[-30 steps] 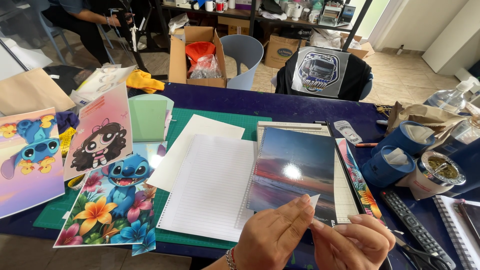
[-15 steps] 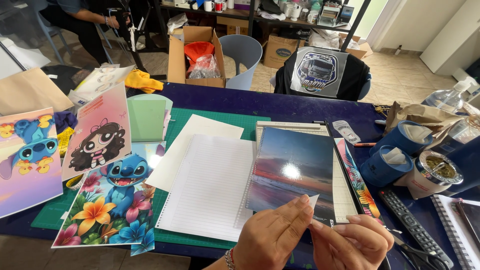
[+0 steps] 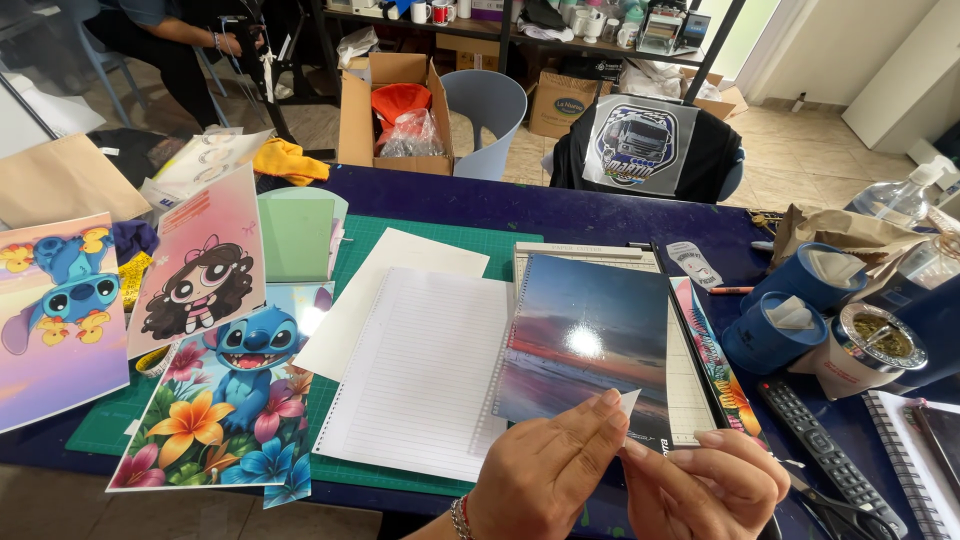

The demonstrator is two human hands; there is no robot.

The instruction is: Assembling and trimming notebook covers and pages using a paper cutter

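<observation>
A glossy sunset cover sheet (image 3: 585,345) lies on a paper trimmer (image 3: 690,385) in front of me. My left hand (image 3: 555,470) and my right hand (image 3: 705,490) meet at the sheet's near right corner. Together they pinch a small white corner of film or backing (image 3: 629,403) that stands up from the sheet. Left of the sheet lies a stack of punched lined pages (image 3: 420,370) on a green cutting mat (image 3: 400,235).
Cartoon prints (image 3: 225,400) cover the table's left side. On the right stand blue tape rolls (image 3: 780,325), a cup with a metal straw (image 3: 865,350), a remote (image 3: 825,450), scissors (image 3: 850,515) and a notebook (image 3: 925,455). Beyond the table are a cardboard box (image 3: 395,100), chairs and another person.
</observation>
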